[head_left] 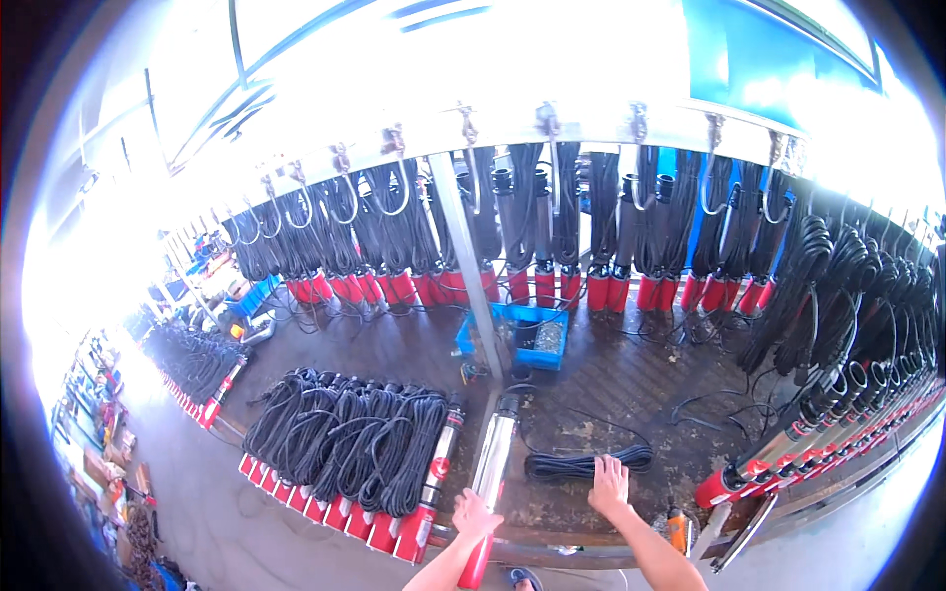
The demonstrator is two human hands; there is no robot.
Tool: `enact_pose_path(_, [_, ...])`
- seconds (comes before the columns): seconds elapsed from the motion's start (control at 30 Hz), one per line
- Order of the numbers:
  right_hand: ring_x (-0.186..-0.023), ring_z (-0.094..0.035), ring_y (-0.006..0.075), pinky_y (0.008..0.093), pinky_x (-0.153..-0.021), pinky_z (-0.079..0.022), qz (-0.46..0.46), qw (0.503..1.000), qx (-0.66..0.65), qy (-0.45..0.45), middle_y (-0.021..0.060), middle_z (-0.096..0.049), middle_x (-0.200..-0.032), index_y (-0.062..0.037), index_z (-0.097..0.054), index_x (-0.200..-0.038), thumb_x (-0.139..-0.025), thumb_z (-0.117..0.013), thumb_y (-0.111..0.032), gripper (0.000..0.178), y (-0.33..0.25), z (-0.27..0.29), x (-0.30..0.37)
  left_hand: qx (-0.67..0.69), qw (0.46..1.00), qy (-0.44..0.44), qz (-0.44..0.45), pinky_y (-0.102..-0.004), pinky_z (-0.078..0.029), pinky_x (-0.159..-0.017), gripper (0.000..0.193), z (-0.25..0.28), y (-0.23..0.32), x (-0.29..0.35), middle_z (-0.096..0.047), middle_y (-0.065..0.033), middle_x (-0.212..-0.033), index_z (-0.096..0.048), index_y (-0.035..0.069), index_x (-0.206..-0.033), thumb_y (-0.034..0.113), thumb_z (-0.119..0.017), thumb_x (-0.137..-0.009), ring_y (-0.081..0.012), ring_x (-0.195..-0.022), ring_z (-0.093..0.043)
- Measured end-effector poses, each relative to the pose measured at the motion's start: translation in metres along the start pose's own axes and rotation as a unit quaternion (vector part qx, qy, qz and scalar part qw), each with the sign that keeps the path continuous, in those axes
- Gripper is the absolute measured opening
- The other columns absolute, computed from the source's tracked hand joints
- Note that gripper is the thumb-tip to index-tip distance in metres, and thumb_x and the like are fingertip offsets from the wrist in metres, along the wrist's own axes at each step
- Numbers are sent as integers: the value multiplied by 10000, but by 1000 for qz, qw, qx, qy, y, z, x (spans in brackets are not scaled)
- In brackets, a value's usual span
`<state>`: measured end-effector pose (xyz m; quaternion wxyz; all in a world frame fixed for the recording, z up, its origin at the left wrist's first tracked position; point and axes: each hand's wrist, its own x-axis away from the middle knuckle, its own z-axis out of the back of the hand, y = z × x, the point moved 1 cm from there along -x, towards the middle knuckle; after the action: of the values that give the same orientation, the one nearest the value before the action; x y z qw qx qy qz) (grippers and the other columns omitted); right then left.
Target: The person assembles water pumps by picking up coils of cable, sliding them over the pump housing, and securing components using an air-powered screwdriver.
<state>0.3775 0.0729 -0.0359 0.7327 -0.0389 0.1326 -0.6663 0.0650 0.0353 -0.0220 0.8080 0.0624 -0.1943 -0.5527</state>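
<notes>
A long silver cylinder with a red lower end, looking like a submersible pump (497,448), lies on the bench and points away from me. My left hand (476,515) is closed around it near the red end, which juts over the front edge. To its right a bundled black cable (562,466) lies crosswise on the bench, with a thin lead running back from it. My right hand (610,481) grips the bundle near its right end, fingers curled over the top.
Left of me, several red-ended pumps carry a heap of coiled cables (345,433). More pumps (788,463) stand in a row at the right. A blue bin (547,335) sits beside a metal post (463,256), under hooks. An orange-handled tool (677,529) lies by the front edge.
</notes>
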Motion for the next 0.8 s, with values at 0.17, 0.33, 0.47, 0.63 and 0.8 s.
enact_pose_path(0.17, [-1261,-460,319,488,-1081,-338,21,988,133,-80,144,-511,-1286,-56,-476,-1322,-603,-842,-215,822,4,-25,-40,-24,999,-20,11,-437,-545,-918,871,-1,-25,-44,-555,-228,-1195,-443,-12,-1216,382,-891,-582,-383,-1110,-614])
enact_pose_path(0.33, [-1213,-525,320,427,-1055,-374,14,981,134,-142,151,-568,-1234,-55,-604,-1161,-639,-748,-250,576,16,-35,-63,9,999,-14,33,-446,-530,-923,783,-3,-33,-41,-550,-226,-1188,-446,18,-1191,315,-865,-600,-370,-1081,-620])
enact_pose_path(0.47, [-1126,-593,345,441,-983,-448,-8,999,-30,-31,163,-647,-1124,-62,-648,-1069,-610,-711,-223,490,18,-23,-82,-1,995,96,-23,-527,-410,-1011,812,17,-25,-13,-511,-249,-1251,-443,8,-1292,260,-834,-626,-417,-1154,-534])
enact_pose_path(0.63, [-921,-664,267,366,-823,-533,-99,877,-466,-69,155,-669,-974,27,-585,-1169,-648,-584,-44,526,-69,72,-107,-123,944,272,-138,-584,-386,-1026,530,-16,-45,-14,-495,-220,-1367,-466,37,-1429,177,-533,-923,-429,-1236,-484])
enact_pose_path(0.8, [-901,-654,302,436,-792,-552,-183,558,-803,-105,169,-666,-1095,-10,-547,-1275,-843,-500,-216,481,-140,148,-91,-88,948,241,-189,-580,-363,-1055,645,1,-45,-9,-464,-213,-1383,-442,24,-1440,209,-639,-855,-406,-1259,-455])
